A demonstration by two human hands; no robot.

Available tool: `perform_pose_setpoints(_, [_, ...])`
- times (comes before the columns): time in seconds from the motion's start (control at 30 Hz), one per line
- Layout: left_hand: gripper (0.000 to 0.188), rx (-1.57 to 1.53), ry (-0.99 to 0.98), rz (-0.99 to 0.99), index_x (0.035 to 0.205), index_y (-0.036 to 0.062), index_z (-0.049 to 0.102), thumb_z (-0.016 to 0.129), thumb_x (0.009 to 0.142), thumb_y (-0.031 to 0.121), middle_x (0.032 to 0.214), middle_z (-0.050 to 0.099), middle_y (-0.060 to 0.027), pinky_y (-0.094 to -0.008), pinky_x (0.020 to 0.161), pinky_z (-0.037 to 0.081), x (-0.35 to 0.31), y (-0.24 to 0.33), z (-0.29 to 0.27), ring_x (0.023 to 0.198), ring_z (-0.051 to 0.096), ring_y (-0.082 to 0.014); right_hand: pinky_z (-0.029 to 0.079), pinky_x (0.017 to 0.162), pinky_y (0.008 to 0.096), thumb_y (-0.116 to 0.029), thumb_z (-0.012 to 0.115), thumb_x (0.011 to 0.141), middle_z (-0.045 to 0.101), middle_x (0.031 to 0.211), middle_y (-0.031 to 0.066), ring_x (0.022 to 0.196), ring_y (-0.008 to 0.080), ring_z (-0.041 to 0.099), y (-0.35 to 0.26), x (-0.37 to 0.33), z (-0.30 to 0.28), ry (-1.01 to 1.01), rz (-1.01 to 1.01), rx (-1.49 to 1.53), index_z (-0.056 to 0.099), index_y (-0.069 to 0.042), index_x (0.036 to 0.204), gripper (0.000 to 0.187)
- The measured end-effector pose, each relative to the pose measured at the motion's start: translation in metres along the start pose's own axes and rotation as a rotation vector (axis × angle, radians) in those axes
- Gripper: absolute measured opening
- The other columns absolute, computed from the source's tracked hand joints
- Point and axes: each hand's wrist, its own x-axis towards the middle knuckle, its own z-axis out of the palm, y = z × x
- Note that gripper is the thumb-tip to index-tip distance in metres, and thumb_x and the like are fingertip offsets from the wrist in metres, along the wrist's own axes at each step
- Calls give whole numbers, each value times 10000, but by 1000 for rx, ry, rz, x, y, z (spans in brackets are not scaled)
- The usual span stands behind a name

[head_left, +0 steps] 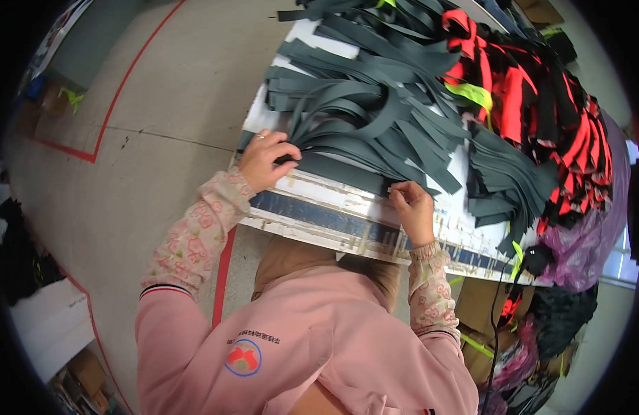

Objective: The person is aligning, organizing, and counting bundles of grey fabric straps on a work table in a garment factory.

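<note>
The left hand [265,160] is curling around a small dark object [285,160]; the right hand [413,207] is pinching at the end of a grey strip [336,172], which is lying between both hands.

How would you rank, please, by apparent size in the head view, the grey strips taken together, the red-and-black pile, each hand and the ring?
1. Grey strips, together
2. Red-and-black pile
3. Left hand and right hand: too alike to rank
4. Ring
</note>
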Motion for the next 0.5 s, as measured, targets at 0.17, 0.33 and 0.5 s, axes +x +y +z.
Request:
perform_pose_setpoints(0.17, [232, 17, -20, 12, 905, 109, 691, 806, 704, 127, 1020, 582, -107, -391, 818, 446, 1, 2, -3, 916, 534, -317, 500, 632, 247, -51, 649, 875, 687, 755, 53, 673, 94, 624, -4, -13, -7, -26, 30, -49, 672, 28, 944, 108])
perform_pose_setpoints(0.33, [271, 17, -34, -21, 896, 92, 687, 825, 664, 121, 995, 574, -94, -382, 811, 444, 2, 6, -2, 898, 522, -300, 502, 610, 266, -57, 655, 865, 680, 722, 94, 628, 123, 620, 0, -15, -5, 30, -1, -73, 671, 32, 925, 109])
perform_pose_setpoints(0.5, [265, 22, -47, -27, 888, 91, 687, 823, 663, 118, 973, 579, -89, -376, 808, 443, 4, 7, -2, 897, 523, -295, 509, 597, 292, -59, 654, 854, 683, 720, 127, 609, 161, 632, 8, -16, -1, 64, -27, -79, 672, 35, 912, 112])
